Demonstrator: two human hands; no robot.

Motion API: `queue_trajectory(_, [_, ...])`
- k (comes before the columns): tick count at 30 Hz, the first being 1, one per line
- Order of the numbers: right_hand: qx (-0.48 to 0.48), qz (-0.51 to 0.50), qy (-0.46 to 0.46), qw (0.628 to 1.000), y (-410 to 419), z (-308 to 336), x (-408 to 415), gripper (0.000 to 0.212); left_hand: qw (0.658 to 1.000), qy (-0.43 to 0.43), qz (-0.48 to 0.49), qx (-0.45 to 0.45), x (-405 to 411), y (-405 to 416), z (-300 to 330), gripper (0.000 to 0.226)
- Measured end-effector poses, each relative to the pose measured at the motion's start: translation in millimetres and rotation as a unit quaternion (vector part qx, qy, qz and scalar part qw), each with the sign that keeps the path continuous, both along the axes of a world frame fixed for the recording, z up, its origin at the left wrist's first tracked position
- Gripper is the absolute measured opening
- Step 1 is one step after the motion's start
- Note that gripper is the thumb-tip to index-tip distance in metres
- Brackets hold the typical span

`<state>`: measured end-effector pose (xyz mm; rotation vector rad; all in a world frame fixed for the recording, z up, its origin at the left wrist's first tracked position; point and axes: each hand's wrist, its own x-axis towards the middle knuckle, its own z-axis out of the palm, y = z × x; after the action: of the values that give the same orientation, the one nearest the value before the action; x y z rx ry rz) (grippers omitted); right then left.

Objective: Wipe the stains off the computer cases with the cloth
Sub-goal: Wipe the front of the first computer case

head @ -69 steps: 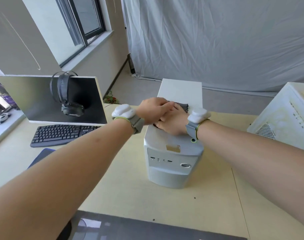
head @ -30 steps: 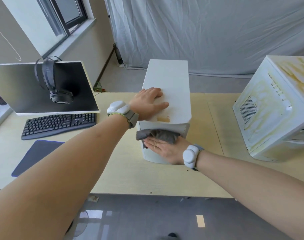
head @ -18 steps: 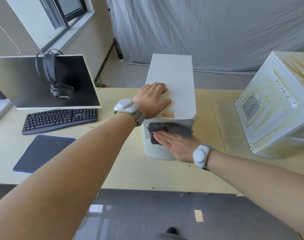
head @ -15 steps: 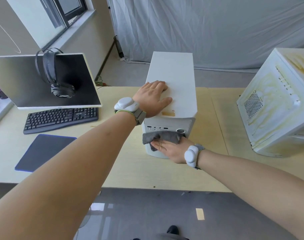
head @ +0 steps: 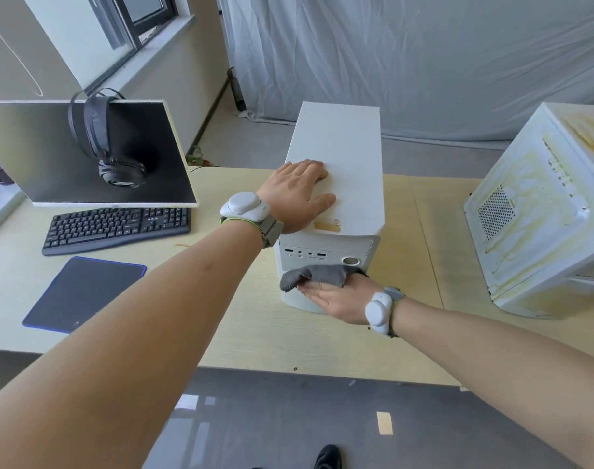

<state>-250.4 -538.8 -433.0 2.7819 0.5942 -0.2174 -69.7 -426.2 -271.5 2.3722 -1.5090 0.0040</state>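
A pale wooden surface (head: 339,340) carries two white computer cases: at the right, a larger one (head: 539,211) streaked with yellow-brown stains on its side and top, and in the middle an upright tower (head: 336,170) with only a small tan mark near the front edge of its top. To the left stand a monitor (head: 96,157) with headphones (head: 106,143) hung over its top edge, a black keyboard (head: 116,226) and a dark mouse pad (head: 82,292). The left hand (head: 297,194) lies flat, fingers spread, on the tower's top. The right hand (head: 336,297) (palm turned toward the tower) presses a grey cloth (head: 319,277) against the front panel, just under the round button; the cloth bunches over its fingers, which lie together.
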Motion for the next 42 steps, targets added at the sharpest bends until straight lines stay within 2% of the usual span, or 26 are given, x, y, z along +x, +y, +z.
queue_trajectory(2, [0.043, -0.008, -0.093, 0.995, -7, 17, -8, 0.048, 1.000, 0.001, 0.002, 0.002, -1, 0, -1, 0.055])
queue_trajectory(4, [0.074, 0.027, -0.181, 0.980, -9, 29, -15, 0.055, 1.000, 0.004, 0.004, 0.006, -1, 0, 0, 0.055])
queue_trajectory(6, [0.026, 0.051, -0.264, 0.963, -9, 57, -22, 0.051, 1.000, 0.002, 0.006, 0.006, -2, -1, 3, 0.055])
queue_trajectory(8, [0.033, 0.081, -0.289, 0.953, -11, 74, -27, 0.047, 1.000, 0.012, 0.010, 0.007, -3, 0, 4, 0.053])
queue_trajectory(11, [0.106, 0.079, -0.314, 0.940, 4, 103, -33, 0.043, 0.999, 0.034, 0.017, 0.009, -2, 0, 3, 0.051])
queue_trajectory(14, [0.182, -0.002, -0.395, 0.901, 12, 131, -24, 0.047, 0.999, 0.038, 0.011, 0.018, -3, -1, 4, 0.063])
queue_trajectory(16, [0.296, -0.105, -0.430, 0.846, 15, 145, -16, 0.050, 0.999, 0.030, 0.005, 0.022, -3, -1, 4, 0.066])
queue_trajectory(19, [0.475, -0.273, -0.465, 0.696, 7, 181, -2, 0.052, 0.999, 0.025, 0.008, 0.024, -3, 1, 3, 0.058])
queue_trajectory(20, [0.501, -0.312, -0.470, 0.656, 1, 192, 4, 0.051, 0.999, 0.031, 0.008, 0.022, -4, 1, 3, 0.056])
queue_trajectory(21, [0.517, -0.330, -0.470, 0.635, -4, 203, 9, 0.049, 0.999, 0.040, 0.012, 0.018, -5, 1, 4, 0.053])
queue_trajectory(22, [0.526, -0.334, -0.455, 0.637, -7, 210, 11, 0.048, 0.999, 0.046, 0.015, 0.012, -4, 0, 2, 0.050])
queue_trajectory(23, [0.526, -0.332, -0.422, 0.660, -9, 214, 13, 0.047, 0.998, 0.064, 0.020, 0.002, -3, 0, 3, 0.047])
queue_trajectory(26, [0.477, -0.348, -0.197, 0.783, -1, 201, 13, 0.031, 0.984, 0.163, 0.035, -0.065, 0, 3, 1, 0.047])
queue_trajectory(27, [0.452, -0.357, -0.151, 0.803, 5, 192, 14, 0.025, 0.980, 0.180, 0.042, -0.075, 0, 4, 2, 0.045])
queue_trajectory(29, [0.400, -0.391, -0.179, 0.809, 14, 173, 21, 0.030, 0.981, 0.175, 0.043, -0.065, -3, 4, 3, 0.047])
queue_trajectory(32, [0.261, -0.471, -0.230, 0.811, 25, 155, 42, 0.054, 0.986, 0.157, 0.035, -0.048, -4, 5, 4, 0.062])
queue_trajectory(34, [0.199, -0.479, -0.234, 0.822, 28, 149, 45, 0.062, 0.988, 0.149, 0.027, -0.033, -3, 3, 4, 0.059])
queue_trajectory(37, [0.170, -0.450, -0.246, 0.841, 24, 147, 40, 0.067, 0.992, 0.123, 0.025, -0.019, -5, 2, 4, 0.046])
queue_trajectory(42, [0.162, -0.381, -0.269, 0.869, 16, 147, 32, 0.058, 0.997, 0.069, 0.039, -0.014, -19, 8, 2, 0.046])
